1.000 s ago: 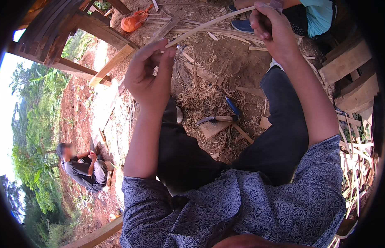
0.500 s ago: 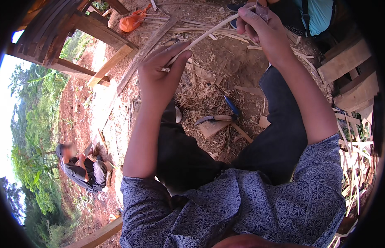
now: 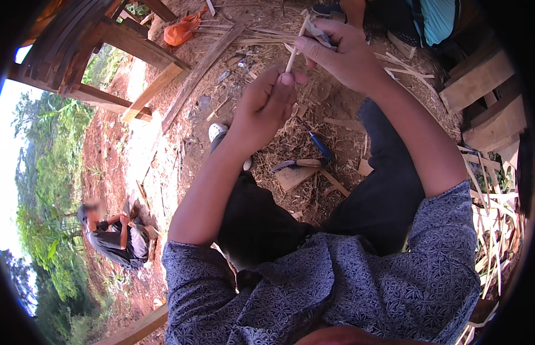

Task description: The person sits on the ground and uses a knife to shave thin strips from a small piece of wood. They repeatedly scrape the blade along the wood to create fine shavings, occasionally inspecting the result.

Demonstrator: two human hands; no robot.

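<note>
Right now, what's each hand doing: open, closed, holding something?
Left hand: closed, holding a thin pale stick.
Right hand: closed, holding a small greyish sheet by the stick.

Daylight came strongest from the left, where the sky [image 3: 8,155] burned out to white and glare bleached a strip of bare ground [image 3: 164,178]. The left hand [image 3: 260,112] and right hand [image 3: 347,60] lay in softer shade — clear enough to read. The dark trousers [image 3: 389,167] lost most detail. Fisheye distortion bent the planks [image 3: 72,46] toward a black rim — and blur masked a seated person's [image 3: 117,238] face.
</note>
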